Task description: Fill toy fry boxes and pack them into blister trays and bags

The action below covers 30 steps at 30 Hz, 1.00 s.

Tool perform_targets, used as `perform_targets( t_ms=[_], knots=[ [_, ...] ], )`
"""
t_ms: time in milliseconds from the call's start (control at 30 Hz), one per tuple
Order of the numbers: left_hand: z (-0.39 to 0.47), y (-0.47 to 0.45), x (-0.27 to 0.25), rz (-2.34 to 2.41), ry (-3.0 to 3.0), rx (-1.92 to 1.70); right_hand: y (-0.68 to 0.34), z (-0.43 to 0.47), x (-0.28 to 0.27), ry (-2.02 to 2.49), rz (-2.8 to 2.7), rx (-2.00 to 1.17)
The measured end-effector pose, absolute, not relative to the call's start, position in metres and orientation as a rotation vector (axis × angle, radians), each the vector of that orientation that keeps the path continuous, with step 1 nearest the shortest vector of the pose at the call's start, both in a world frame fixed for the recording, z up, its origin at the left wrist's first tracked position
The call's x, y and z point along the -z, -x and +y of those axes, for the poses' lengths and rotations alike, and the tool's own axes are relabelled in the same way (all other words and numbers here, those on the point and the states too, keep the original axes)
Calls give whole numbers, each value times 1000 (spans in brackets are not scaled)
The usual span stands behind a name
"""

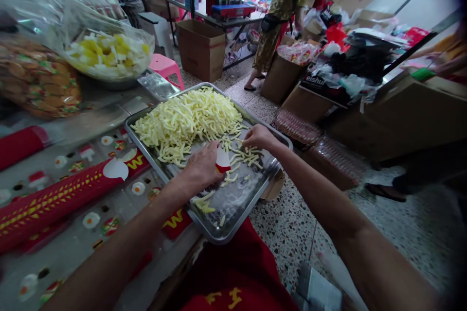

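A metal tray (237,206) in front of me holds a big heap of pale yellow french fries (189,116), with loose ones scattered over its near half. My left hand (200,167) is closed around a small red and white fry carton (223,158), held low over the tray. To its right, my right hand (260,137) pinches at loose fries by the tray's right side; a fry end shows at the fingertips. Left of the tray lies a long row of nested red fry cartons (69,187) with yellow marks, on a plastic sheet printed with food pictures.
A plastic-lined bowl (126,72) of yellow and white pieces and a clear bag of brown discs (40,77) stand at back left. Behind are a pink stool (166,65) and a cardboard box (200,51). A person (280,14) stands beyond; boxes and bags crowd the right.
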<state>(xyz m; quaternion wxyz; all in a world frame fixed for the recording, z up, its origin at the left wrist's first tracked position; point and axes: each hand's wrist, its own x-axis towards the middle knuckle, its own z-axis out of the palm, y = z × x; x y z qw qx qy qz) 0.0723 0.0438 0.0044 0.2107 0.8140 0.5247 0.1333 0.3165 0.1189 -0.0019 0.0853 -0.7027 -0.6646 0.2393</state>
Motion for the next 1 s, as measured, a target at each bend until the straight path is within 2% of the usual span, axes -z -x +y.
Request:
perform_targets(
  t_ms=[133, 300, 400, 500, 567, 667, 800, 1000],
  knots=[
    [41, -73, 8, 1484, -2219, -351, -331, 107, -4, 1870, -1757, -1035],
    [37, -94, 10, 1486, -2145, -394, -324, 84, -10, 1616, -1500, -1179],
    [38, -105, 4, 1552, -2128, -453, -334, 89, -13, 1630, -1616, -912],
    [38, -98, 1, 1569, -2168, -495, -354, 100, -14, 1666, -2112, -474],
    [35, -89, 3, 1582, -2170, -484, -362, 105, -10, 1584, -2401, -360],
    [30, -79, 10, 1571, -2170, -451, -361, 105, 2, 1509, -2471, -451],
    [24, -77, 13, 1559, -2215, -401, -357, 106, 18, 1594, -2252, -566],
    [16, -85, 1, 1621, -2190, -365, -339, 92, 1, 1662, -1973, -598]
  ],
)
